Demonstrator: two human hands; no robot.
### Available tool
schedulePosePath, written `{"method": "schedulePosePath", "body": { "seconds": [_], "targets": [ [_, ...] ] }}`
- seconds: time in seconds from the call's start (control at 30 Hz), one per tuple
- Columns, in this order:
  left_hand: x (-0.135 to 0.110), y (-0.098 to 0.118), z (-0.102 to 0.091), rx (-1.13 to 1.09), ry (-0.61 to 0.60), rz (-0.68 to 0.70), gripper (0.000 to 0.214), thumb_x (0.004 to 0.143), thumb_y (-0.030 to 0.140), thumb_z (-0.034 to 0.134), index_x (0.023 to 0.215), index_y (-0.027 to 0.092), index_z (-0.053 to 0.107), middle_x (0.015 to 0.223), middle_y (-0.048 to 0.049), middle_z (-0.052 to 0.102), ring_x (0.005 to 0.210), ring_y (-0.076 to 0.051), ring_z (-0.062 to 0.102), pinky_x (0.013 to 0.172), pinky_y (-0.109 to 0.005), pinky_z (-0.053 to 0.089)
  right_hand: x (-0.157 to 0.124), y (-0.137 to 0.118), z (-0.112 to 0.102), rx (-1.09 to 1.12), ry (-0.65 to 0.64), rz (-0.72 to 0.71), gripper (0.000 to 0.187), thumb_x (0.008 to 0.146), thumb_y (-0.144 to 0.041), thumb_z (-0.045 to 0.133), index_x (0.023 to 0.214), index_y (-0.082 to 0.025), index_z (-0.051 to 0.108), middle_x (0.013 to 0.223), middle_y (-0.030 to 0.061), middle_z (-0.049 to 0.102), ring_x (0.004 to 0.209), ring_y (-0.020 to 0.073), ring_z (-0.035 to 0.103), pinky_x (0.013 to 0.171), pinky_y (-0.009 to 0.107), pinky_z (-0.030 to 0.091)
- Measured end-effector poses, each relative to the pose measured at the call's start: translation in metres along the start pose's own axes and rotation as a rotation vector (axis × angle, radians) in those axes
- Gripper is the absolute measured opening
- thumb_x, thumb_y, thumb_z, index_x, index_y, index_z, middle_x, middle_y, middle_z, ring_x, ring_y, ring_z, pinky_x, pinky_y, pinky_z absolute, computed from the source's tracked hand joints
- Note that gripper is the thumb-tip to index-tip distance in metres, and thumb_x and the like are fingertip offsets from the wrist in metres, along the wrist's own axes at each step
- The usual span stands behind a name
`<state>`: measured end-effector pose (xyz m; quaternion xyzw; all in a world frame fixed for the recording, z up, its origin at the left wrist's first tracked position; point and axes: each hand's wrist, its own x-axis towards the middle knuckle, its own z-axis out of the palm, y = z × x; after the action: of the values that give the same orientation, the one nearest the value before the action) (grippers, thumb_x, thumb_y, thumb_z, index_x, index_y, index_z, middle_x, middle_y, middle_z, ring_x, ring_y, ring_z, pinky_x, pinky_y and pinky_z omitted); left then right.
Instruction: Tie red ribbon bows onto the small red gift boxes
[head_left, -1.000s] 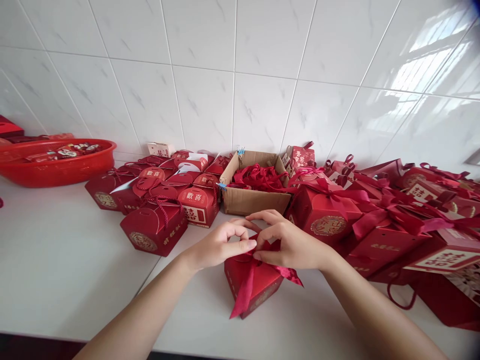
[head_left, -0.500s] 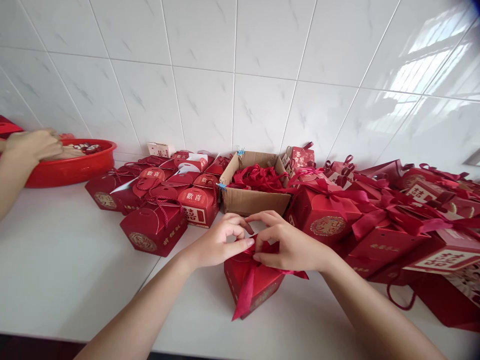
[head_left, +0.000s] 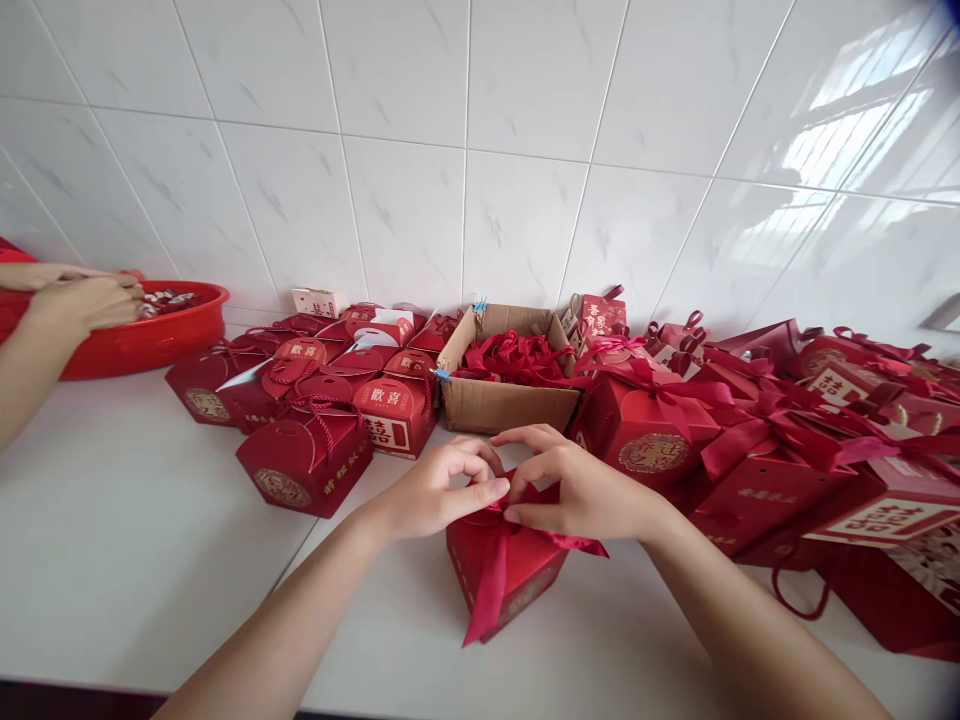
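Note:
A red gift box (head_left: 517, 572) stands on the white table in front of me, its top partly covered by my fingers. Red satin ribbon (head_left: 489, 592) lies across the top, one tail hanging down the near side and another sticking out to the right. My left hand (head_left: 450, 490) pinches the ribbon at the top of the box with thumb and fingers. From the other side my right hand (head_left: 566, 488) also has its thumb and fingertips closed on the ribbon. The knot or loop between the fingertips is mostly hidden.
Behind the box is a cardboard box (head_left: 517, 405) of loose red ribbons. Red gift boxes with cord handles (head_left: 307, 460) crowd the left; ribboned boxes (head_left: 652, 430) fill the right. Far left, another person's hands (head_left: 82, 305) work over a red basin (head_left: 172, 335) against the tiled wall.
My hands stay almost still at the ribbon. The other person's hands have shifted slightly at the basin, with a red item now showing by them. The view has moved a little.

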<state>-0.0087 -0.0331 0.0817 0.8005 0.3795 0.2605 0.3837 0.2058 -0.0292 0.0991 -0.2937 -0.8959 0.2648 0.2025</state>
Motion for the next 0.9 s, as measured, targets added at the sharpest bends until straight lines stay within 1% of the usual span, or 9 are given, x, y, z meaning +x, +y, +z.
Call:
{"method": "schedulePosePath", "body": {
  "seconds": [0.1, 0.2, 0.3, 0.4, 0.47, 0.57, 0.7, 0.8, 0.9],
  "targets": [
    [0.0, 0.002, 0.0, -0.046, 0.001, 0.006, 0.042, 0.088, 0.045, 0.05, 0.057, 0.017, 0.054, 0.1, -0.005, 0.06, 0.105, -0.022, 0.053, 0.09, -0.032, 0.041, -0.002, 0.001, -0.009, 0.044, -0.002, 0.038, 0.02, 0.084, -0.038, 0.061, 0.092, -0.022, 0.07, 0.124, 0.0084, 0.054, 0.119, 0.0233, 0.05, 0.092, 0.033, 0.046],
    [0.0, 0.004, 0.001, -0.061, -0.002, -0.017, 0.046, 0.088, 0.047, 0.048, 0.053, 0.017, 0.051, 0.1, -0.0045, 0.06, 0.099, -0.021, 0.055, 0.089, -0.033, 0.041, -0.006, 0.002, -0.02, 0.109, -0.013, 0.133, 0.028, 0.087, -0.043, 0.056, 0.095, -0.018, 0.066, 0.102, 0.0075, 0.063, 0.089, 0.0171, 0.062, 0.077, 0.028, 0.05],
    [0.0, 0.003, 0.002, -0.081, -0.001, -0.038, 0.05, 0.088, 0.049, 0.047, 0.05, 0.016, 0.048, 0.102, -0.0046, 0.06, 0.094, -0.021, 0.056, 0.086, -0.034, 0.042, -0.012, 0.002, -0.027, 0.182, -0.122, 0.25, 0.032, 0.086, -0.046, 0.056, 0.099, -0.018, 0.062, 0.082, 0.0038, 0.066, 0.074, 0.0151, 0.061, 0.066, 0.026, 0.05],
    [0.0, 0.002, 0.003, -0.097, 0.013, -0.035, 0.052, 0.089, 0.05, 0.046, 0.05, 0.016, 0.049, 0.101, -0.005, 0.06, 0.089, -0.019, 0.057, 0.084, -0.033, 0.044, -0.014, 0.003, -0.028, 0.193, -0.19, 0.284, 0.027, 0.084, -0.042, 0.059, 0.098, -0.019, 0.062, 0.076, 0.0018, 0.066, 0.069, 0.0141, 0.06, 0.061, 0.024, 0.048],
    [0.001, 0.002, 0.004, -0.107, 0.017, -0.036, 0.052, 0.089, 0.05, 0.045, 0.051, 0.015, 0.051, 0.099, -0.0048, 0.059, 0.082, -0.017, 0.056, 0.078, -0.032, 0.044, -0.012, 0.004, -0.026, 0.204, -0.149, 0.269, 0.022, 0.083, -0.037, 0.06, 0.094, -0.019, 0.062, 0.073, 0.0005, 0.063, 0.065, 0.0124, 0.057, 0.058, 0.023, 0.045],
    [0.001, 0.001, 0.005, -0.133, 0.013, -0.043, 0.051, 0.089, 0.05, 0.044, 0.055, 0.014, 0.054, 0.095, -0.0041, 0.057, 0.069, -0.012, 0.051, 0.065, -0.029, 0.042, -0.008, 0.005, -0.022, 0.242, -0.016, 0.243, 0.017, 0.084, -0.034, 0.059, 0.088, -0.018, 0.061, 0.071, -0.0009, 0.059, 0.062, 0.0102, 0.053, 0.056, 0.021, 0.043],
    [0.001, 0.001, 0.006, -0.153, -0.014, -0.034, 0.048, 0.087, 0.044, 0.051, 0.05, 0.014, 0.044, 0.091, -0.003, 0.058, 0.058, -0.008, 0.042, 0.058, -0.028, 0.036, -0.003, 0.005, -0.016, 0.249, 0.108, 0.219, 0.014, 0.083, -0.031, 0.059, 0.086, -0.018, 0.06, 0.076, -0.0001, 0.061, 0.067, 0.0104, 0.054, 0.058, 0.021, 0.043],
    [0.001, -0.001, 0.006, -0.16, -0.015, -0.03, 0.045, 0.083, 0.038, 0.058, 0.05, 0.014, 0.04, 0.088, -0.0027, 0.059, 0.058, -0.008, 0.041, 0.058, -0.028, 0.034, -0.001, 0.004, -0.013, 0.219, 0.14, 0.197, 0.011, 0.084, -0.028, 0.057, 0.087, -0.018, 0.061, 0.078, 0.0005, 0.062, 0.069, 0.0107, 0.055, 0.059, 0.021, 0.043],
    [0.002, -0.003, 0.006, -0.212, -0.011, -0.032, 0.047, 0.085, 0.042, 0.055, 0.05, 0.014, 0.039, 0.087, -0.003, 0.058, 0.058, -0.008, 0.039, 0.055, -0.028, 0.03, -0.001, 0.006, -0.012, 0.179, 0.122, 0.166, 0.011, 0.086, -0.025, 0.054, 0.089, -0.018, 0.062, 0.082, 0.0011, 0.063, 0.07, 0.0111, 0.056, 0.06, 0.022, 0.043]
  ]
}}
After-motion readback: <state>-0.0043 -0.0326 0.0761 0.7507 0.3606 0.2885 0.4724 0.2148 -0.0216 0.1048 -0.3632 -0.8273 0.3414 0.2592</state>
